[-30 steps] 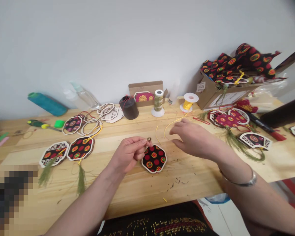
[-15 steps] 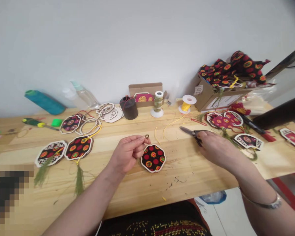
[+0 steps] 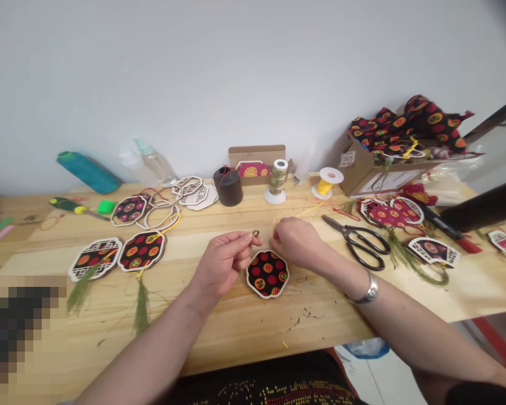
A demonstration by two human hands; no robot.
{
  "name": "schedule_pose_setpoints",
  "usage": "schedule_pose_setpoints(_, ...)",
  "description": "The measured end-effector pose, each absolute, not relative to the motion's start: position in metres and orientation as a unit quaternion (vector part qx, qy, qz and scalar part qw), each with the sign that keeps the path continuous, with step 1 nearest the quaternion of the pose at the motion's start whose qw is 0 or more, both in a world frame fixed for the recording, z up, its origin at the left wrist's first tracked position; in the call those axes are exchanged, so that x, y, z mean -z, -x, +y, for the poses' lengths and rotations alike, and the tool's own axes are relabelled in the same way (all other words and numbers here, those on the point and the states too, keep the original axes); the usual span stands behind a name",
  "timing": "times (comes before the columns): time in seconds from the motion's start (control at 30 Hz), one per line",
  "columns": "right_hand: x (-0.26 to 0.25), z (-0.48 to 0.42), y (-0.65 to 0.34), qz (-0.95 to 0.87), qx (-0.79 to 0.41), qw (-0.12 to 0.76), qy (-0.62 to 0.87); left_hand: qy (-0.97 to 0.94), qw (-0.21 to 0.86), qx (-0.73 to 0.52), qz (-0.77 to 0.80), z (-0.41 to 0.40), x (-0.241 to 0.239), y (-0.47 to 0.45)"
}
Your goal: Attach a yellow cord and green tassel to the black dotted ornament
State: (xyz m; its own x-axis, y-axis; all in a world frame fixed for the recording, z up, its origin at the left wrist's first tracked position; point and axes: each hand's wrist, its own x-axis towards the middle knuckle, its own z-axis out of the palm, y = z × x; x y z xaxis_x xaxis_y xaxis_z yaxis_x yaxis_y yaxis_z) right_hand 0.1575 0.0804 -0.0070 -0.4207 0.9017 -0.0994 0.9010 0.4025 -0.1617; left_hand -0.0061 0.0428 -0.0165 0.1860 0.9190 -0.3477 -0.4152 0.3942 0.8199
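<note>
My left hand (image 3: 230, 256) is closed in a pinch on a small olive-green cord loop (image 3: 256, 233), which stands up above the fingertips. Just below it on the table lies a scalloped pendant (image 3: 268, 274) with a pale wooden rim and black fabric patterned in red and orange. My right hand (image 3: 297, 242) rests low over the table beyond the pendant, its fingers curled together. A thin yellow cord (image 3: 272, 226) shows beside those fingers; whether they grip it is hidden. Black-handled scissors (image 3: 358, 242) lie on the table to the right, untouched.
At the back stand a yellow cord spool (image 3: 326, 183), an olive thread spool (image 3: 278, 181) and a black thread cone (image 3: 228, 187). A cardboard box (image 3: 362, 163) holds patterned fabric. Tasselled pendants (image 3: 141, 251) lie left, and several more pieces lie right by a dark post (image 3: 489, 205).
My right hand has let go of the scissors and moved left, over the yellow cord near the pendant. My left hand keeps its pinch on the green loop. The view has shifted slightly.
</note>
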Motion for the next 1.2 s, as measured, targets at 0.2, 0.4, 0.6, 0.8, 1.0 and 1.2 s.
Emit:
schedule_pose_setpoints(0.2,-0.007,0.077,-0.168,-0.815,-0.249,0.077,0.518,-0.279,0.687,-0.509,0.438,0.045,0.017,0.005)
schedule_pose_setpoints(0.4,-0.010,0.068,-0.172,-0.762,-0.447,0.210,0.420,-0.297,0.652,-0.528,0.455,0.044,0.020,0.002)
schedule_pose_setpoints(0.6,0.006,0.067,-0.168,-0.750,-0.425,0.331,0.384,-0.299,0.662,-0.501,0.471,0.042,0.024,-0.003)
schedule_pose_setpoints(0.8,0.014,0.064,-0.162,-0.639,-0.521,0.383,0.416,-0.280,0.673,-0.499,0.469,0.042,0.024,-0.006)
schedule_pose_setpoints(1.0,0.019,0.059,-0.154,-0.588,-0.533,0.422,0.439,-0.255,0.699,-0.490,0.455,0.042,0.023,-0.005)
schedule_pose_setpoints(1.2,0.028,0.058,-0.150,-0.626,-0.460,0.452,0.439,-0.233,0.722,-0.480,0.440,0.041,0.022,-0.006)
